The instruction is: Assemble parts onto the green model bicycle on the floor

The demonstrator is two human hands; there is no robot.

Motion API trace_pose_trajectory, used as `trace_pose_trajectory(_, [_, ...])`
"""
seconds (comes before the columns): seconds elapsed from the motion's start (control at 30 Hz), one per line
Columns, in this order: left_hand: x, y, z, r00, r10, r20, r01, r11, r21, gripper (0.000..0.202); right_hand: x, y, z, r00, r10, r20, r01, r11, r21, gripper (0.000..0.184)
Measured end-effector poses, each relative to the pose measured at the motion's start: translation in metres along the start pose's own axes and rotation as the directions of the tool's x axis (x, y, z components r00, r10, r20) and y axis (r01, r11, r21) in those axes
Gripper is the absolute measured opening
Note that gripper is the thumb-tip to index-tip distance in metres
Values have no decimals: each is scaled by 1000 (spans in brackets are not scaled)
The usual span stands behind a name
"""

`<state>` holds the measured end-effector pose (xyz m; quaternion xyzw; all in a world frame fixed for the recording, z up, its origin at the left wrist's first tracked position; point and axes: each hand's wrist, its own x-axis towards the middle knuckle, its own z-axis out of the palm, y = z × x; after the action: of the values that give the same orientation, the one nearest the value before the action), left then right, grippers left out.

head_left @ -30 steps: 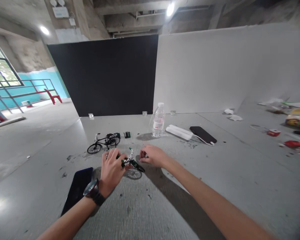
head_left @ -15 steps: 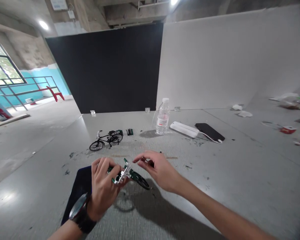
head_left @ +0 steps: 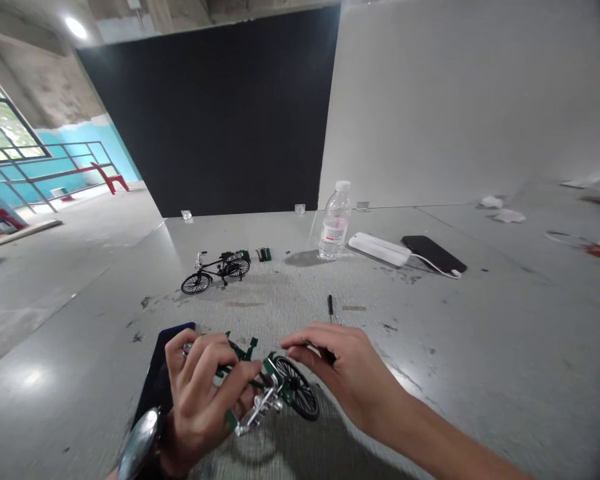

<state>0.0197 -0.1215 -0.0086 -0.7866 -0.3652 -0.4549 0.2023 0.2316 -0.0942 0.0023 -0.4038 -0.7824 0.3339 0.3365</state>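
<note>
Head view: left hand closed around green model bicycle, held tilted just above grey floor, front wheel fitted and pointing right. Right hand beside wheel, fingertips pinched on a small dark part, too small to identify. Rear end hidden by fingers, so looks partly assembled, more left to fit. Finished black model bicycle standing farther off. Small screwdriver lying near right hand. Dark phone under left wrist. Water bottle well apart.

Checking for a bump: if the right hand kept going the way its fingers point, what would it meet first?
Probably the left hand gripping the green toy bike; the right hand points left just above the wheel. Depth is unclear.
</note>
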Motion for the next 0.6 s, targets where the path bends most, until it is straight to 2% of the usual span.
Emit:
trace_pose_trajectory(0.07, [1,1,-3,1000,28,7,-28,1000,14,22,2,-2,0,999,31,18,-31,999,19,22])
trace_pose_trajectory(0.2, [1,2,-4,992,119,-48,-116,991,70,26,4,-9,-1,996,62,64,-67,994,81,21])
trace_pose_trajectory(0.3, [1,3,-5,986,151,-69,-142,983,120,22,3,-14,-2,990,117,82,-127,984,128,22])
trace_pose_trajectory(0.47, [2,4,-10,974,225,-29,-212,950,228,13,1,-13,-4,971,205,121,-230,941,250,25])
trace_pose_trajectory(0.6, [2,7,-10,983,169,-66,-150,963,224,14,1,-11,-4,965,218,143,-252,923,292,27])
